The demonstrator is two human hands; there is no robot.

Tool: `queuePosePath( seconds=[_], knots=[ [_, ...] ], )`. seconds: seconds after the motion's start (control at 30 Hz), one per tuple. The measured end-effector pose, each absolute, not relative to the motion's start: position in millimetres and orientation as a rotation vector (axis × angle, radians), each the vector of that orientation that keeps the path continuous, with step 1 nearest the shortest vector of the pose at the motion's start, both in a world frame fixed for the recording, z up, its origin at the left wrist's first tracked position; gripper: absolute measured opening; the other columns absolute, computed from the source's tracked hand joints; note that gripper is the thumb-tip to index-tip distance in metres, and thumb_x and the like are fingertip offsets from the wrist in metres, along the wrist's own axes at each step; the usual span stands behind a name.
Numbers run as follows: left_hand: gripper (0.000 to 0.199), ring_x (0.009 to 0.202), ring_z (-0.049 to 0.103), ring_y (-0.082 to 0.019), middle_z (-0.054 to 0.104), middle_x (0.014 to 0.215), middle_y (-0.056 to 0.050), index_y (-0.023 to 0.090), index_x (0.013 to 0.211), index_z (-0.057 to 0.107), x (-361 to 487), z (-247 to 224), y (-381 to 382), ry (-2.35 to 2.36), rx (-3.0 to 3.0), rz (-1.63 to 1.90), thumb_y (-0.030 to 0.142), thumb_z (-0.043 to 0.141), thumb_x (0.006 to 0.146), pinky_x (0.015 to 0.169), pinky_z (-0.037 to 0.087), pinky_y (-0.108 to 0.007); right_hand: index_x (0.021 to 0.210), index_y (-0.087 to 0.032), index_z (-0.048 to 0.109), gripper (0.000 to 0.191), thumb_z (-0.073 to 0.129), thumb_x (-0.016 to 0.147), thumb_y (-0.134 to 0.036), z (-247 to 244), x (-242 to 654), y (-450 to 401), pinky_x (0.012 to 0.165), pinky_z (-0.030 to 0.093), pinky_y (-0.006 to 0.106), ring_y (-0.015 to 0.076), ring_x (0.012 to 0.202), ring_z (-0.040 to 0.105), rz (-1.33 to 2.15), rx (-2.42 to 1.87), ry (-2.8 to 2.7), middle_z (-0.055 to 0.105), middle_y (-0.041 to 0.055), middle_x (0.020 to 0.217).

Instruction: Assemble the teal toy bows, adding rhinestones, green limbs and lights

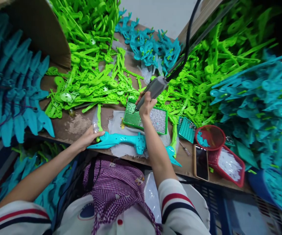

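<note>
Blue part (121, 138) lay on the surface (78, 125), left fingers (99, 133) gripping its end, right fingers (147, 96) clenched round the driver (156, 87) over the tray (166, 124). Looked like screw pickup; next probably needed careful aim.

No lettering, number or brand can be read anywhere in view. The marks that come nearest to signs are wordless as seen here: a dark blue oval emblem (86, 211) on the white shirt (70, 217), small pale figures printed on the purple checked apron (116, 189), and a yellow motif (122, 124) on the grey cloth (116, 118). The electric screwdriver (153, 88) may bear fine print, too small to tell; the smartphone (201, 162) has a dark screen.
</note>
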State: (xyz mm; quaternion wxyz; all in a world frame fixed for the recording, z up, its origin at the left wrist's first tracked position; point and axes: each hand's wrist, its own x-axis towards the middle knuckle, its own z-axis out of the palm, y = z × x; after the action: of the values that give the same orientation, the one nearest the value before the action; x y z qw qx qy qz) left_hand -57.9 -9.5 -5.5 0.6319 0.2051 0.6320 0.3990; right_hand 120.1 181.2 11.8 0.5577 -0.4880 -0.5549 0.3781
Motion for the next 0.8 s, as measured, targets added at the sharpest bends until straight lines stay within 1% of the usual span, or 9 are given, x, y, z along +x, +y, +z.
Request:
queuePosePath(
  seconds=[0.23, 0.4, 0.5, 0.6, 0.67, 0.73, 0.8],
  knots=[
    [0.065, 0.073, 0.065, -0.018, 0.069, 0.083, -0.001, 0.019, 0.098, 0.055, -59, -8, -10, 1.466, 0.485, 0.894, 0.046, 0.086, 0.048, 0.062, 0.053, -0.029, 0.08, -0.02, 0.059, 0.057, 0.031, 0.081, -0.07, 10, 124, 181, 0.047, 0.04, 0.027, 0.0113, 0.045, 0.051, 0.86, -1.158, -1.351, 0.044, -0.0043, 0.053],
    [0.064, 0.072, 0.065, -0.017, 0.068, 0.081, 0.0, 0.019, 0.097, 0.056, -59, -6, -10, 1.479, 0.479, 0.89, 0.044, 0.087, 0.046, 0.06, 0.053, -0.027, 0.083, -0.019, 0.061, 0.061, 0.029, 0.082, -0.071, 8, 123, 180, 0.047, 0.04, 0.027, 0.011, 0.045, 0.05, 0.861, -1.157, -1.371, 0.043, -0.0041, 0.054],
    [0.065, 0.073, 0.065, -0.017, 0.068, 0.082, 0.001, 0.02, 0.097, 0.055, -59, -6, -9, 1.482, 0.474, 0.885, 0.043, 0.087, 0.046, 0.06, 0.053, -0.027, 0.09, -0.017, 0.064, 0.065, 0.027, 0.083, -0.071, 9, 123, 181, 0.046, 0.04, 0.026, 0.0111, 0.045, 0.05, 0.874, -1.153, -1.353, 0.043, -0.0042, 0.054],
    [0.062, 0.068, 0.064, -0.016, 0.065, 0.076, 0.003, 0.019, 0.094, 0.054, -59, -8, -9, 1.482, 0.468, 0.883, 0.041, 0.087, 0.046, 0.057, 0.052, -0.025, 0.099, -0.017, 0.065, 0.072, 0.023, 0.083, -0.073, 18, 128, 182, 0.046, 0.04, 0.025, 0.0108, 0.044, 0.049, 0.861, -1.119, -1.31, 0.042, -0.0044, 0.054],
    [0.061, 0.065, 0.062, -0.015, 0.064, 0.073, 0.003, 0.019, 0.092, 0.053, -59, -10, -9, 1.473, 0.459, 0.907, 0.038, 0.087, 0.045, 0.055, 0.051, -0.024, 0.102, -0.018, 0.064, 0.076, 0.019, 0.083, -0.076, 31, 131, 176, 0.045, 0.038, 0.025, 0.0101, 0.042, 0.047, 0.84, -1.087, -1.274, 0.041, -0.0047, 0.055],
    [0.06, 0.063, 0.062, -0.014, 0.064, 0.072, 0.004, 0.019, 0.091, 0.053, -59, -12, -9, 1.464, 0.454, 0.926, 0.036, 0.087, 0.045, 0.054, 0.049, -0.024, 0.102, -0.019, 0.063, 0.079, 0.014, 0.082, -0.079, 45, 130, 160, 0.043, 0.037, 0.025, 0.0101, 0.04, 0.045, 0.853, -1.032, -1.249, 0.04, -0.005, 0.054],
    [0.057, 0.061, 0.061, -0.014, 0.064, 0.07, 0.004, 0.019, 0.089, 0.054, -59, -13, -9, 1.45, 0.46, 0.946, 0.035, 0.087, 0.046, 0.053, 0.047, -0.023, 0.098, -0.02, 0.063, 0.083, 0.012, 0.079, -0.082, 55, 121, 133, 0.041, 0.036, 0.026, 0.0116, 0.039, 0.046, 0.954, -0.947, -1.253, 0.04, -0.0049, 0.051]
  ],
)
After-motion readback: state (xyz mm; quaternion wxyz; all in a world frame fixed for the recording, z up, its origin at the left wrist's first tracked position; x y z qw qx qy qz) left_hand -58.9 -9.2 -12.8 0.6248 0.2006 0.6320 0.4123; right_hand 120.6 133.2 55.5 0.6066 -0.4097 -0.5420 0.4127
